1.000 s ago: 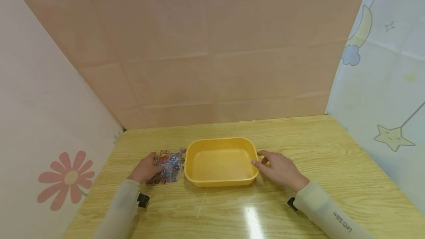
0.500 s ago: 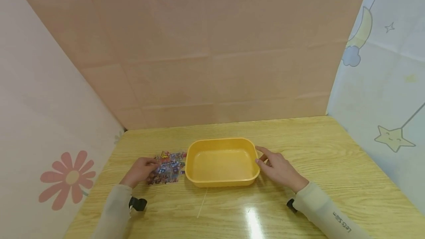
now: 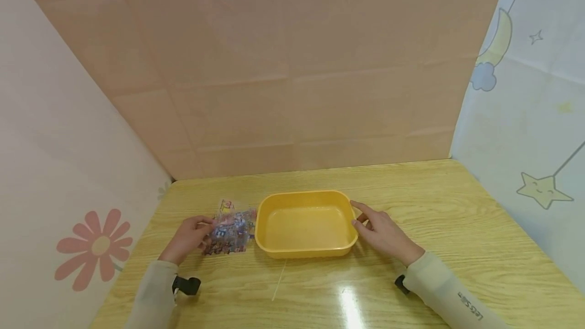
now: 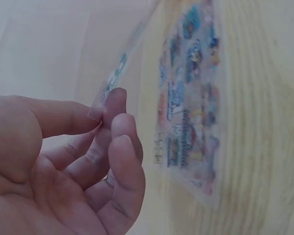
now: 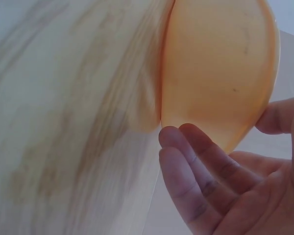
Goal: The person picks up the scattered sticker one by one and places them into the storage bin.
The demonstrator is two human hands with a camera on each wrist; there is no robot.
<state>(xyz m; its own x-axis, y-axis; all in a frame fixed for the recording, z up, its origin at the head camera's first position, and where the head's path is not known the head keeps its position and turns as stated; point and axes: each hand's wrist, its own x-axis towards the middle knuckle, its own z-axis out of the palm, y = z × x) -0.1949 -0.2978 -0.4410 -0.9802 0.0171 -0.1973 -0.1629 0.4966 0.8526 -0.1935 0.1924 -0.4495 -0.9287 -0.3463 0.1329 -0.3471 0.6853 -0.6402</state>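
Observation:
My left hand (image 3: pixel 187 237) pinches the edge of a clear sheet printed with small colourful pictures (image 4: pixel 118 71) between thumb and fingers. The sheet is raised at a tilt. Under it, flat on the table, lie more printed sheets (image 3: pixel 230 245), partly covered by the lifted one in the head view. To their right stands a yellow rectangular plastic basin (image 3: pixel 306 254) with nothing in it. At the basin's right end is my right hand (image 3: pixel 381 232), thumb and forefinger tips at the rim, the other fingers loosely bent beside its outer wall in the right wrist view.
The wood-grain table (image 3: pixel 388 288) ends at a brown paper-like backdrop (image 3: pixel 292 116). Pale printed walls close in the left and right sides. A thin pale line (image 3: pixel 279 281) runs along the table in front of the basin. Each wrist wears a black strap (image 3: pixel 186 285).
My left hand has drawn back to the left and now lifts a clear printed sheet off the others. My right thumb has shifted from just inside the basin rim to its edge.

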